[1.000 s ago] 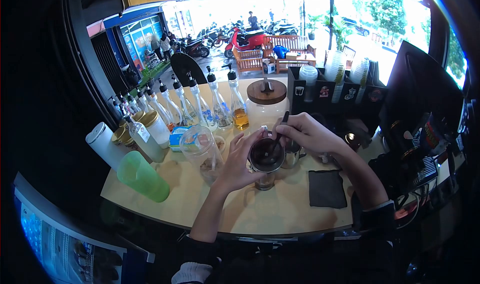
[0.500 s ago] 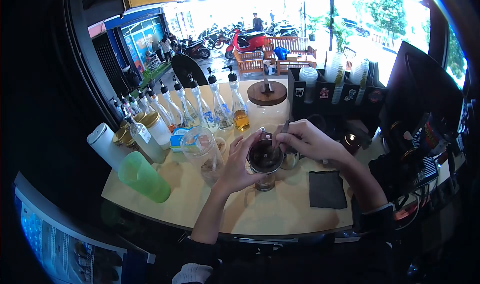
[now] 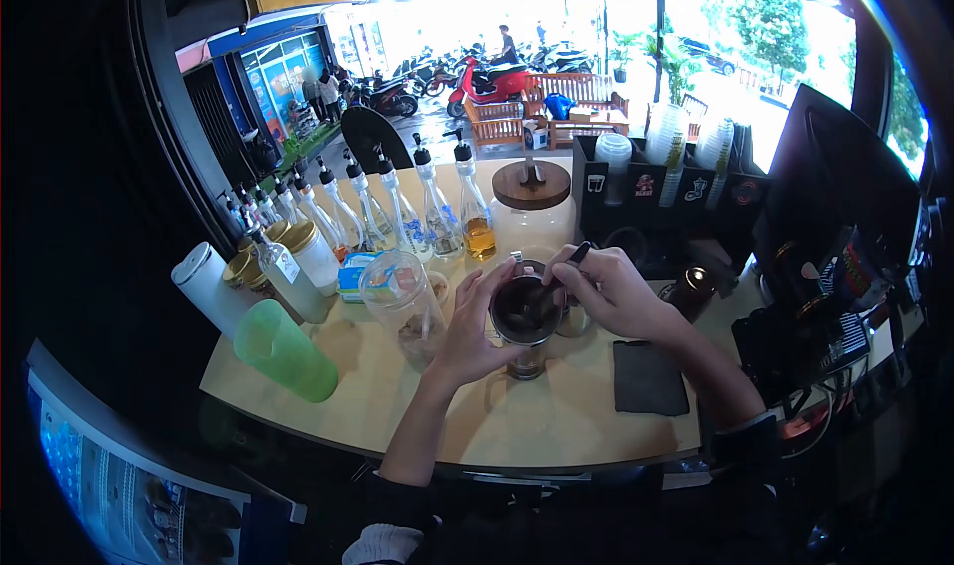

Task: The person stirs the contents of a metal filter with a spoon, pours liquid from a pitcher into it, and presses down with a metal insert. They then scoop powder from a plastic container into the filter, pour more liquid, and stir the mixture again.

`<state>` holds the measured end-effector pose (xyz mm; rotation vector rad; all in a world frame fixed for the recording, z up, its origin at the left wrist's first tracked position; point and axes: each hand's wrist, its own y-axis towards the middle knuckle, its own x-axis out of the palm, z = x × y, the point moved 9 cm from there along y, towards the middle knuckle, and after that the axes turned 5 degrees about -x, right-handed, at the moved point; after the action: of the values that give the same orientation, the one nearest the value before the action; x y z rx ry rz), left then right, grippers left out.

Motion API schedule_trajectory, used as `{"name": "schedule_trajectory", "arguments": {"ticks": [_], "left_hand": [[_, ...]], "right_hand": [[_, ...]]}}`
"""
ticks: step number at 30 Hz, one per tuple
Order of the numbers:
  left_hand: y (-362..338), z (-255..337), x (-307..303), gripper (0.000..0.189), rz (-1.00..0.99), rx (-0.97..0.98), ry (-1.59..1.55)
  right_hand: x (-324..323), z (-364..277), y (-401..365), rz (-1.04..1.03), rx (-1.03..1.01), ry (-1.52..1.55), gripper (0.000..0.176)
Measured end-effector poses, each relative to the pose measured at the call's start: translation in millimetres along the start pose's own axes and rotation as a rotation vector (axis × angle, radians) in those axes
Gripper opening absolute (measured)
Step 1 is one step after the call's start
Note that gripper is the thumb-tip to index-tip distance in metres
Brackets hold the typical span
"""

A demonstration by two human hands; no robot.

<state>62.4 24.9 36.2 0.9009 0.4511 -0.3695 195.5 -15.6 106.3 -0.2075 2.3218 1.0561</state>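
My left hand (image 3: 463,334) is wrapped around the side of a glass (image 3: 528,359) that holds dark liquid. The glass stands upright over the wooden counter. My right hand (image 3: 618,289) pinches the handle of a spoon (image 3: 578,254), whose lower end dips into the dark liquid and is hard to make out. Left of the glass stands a clear plastic pitcher (image 3: 405,307) with something brownish low inside. Behind my hands is a white jar with a brown wooden lid (image 3: 532,186). A folded dark cloth (image 3: 650,377) lies to the right of the glass.
A green cup (image 3: 288,351) leans at the counter's left. Several pump bottles (image 3: 434,207) line the back left, near a white canister (image 3: 212,285). A black holder (image 3: 668,192) with stacked plastic cups stands at the back right. Beyond are parked motorbikes and wooden benches.
The spoon in my right hand has tilted, its handle top now leaning further right. My right hand has shifted slightly. My left hand keeps its hold on the glass.
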Motion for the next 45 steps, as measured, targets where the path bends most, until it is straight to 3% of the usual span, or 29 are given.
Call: {"name": "schedule_trajectory", "arguments": {"ticks": [11,15,18,20,24,27,29,34,40,43,45], "left_hand": [[-5,-1,2,0.094,0.035,0.018,-0.012],[-6,0,3,0.097,0.014,0.021,0.043],[-6,1,3,0.1,-0.018,0.015,0.095],[-3,3,2,0.1,-0.021,0.02,0.105],[0,6,2,0.094,-0.039,0.041,0.092],[2,9,2,0.094,-0.066,0.052,0.094],[4,12,3,0.094,-0.081,0.056,0.094],[5,14,3,0.1,-0.099,0.071,0.13],[1,6,4,0.102,-0.087,0.04,0.108],[0,7,3,0.103,-0.09,0.031,0.106],[0,8,4,0.099,-0.082,0.029,0.087]], "right_hand": [[2,-8,-8,0.076,0.03,-0.065,0.015],[5,-14,-10,0.051,-0.05,-0.053,0.014],[-1,-8,-9,-0.001,-0.008,-0.115,0.016],[-5,8,-9,0.008,0.083,0.003,0.019],[-5,0,-4,-0.038,0.043,0.014,0.02],[-11,10,-2,-0.043,0.194,-0.006,0.02],[-4,3,1,-0.053,0.047,0.054,0.02],[-7,6,3,-0.05,0.051,-0.029,0.02],[-2,0,-4,0.004,0.053,0.09,0.022],[-2,0,-9,-0.025,0.02,0.055,0.022],[-3,0,-10,-0.04,-0.084,-0.154,0.021]]}}
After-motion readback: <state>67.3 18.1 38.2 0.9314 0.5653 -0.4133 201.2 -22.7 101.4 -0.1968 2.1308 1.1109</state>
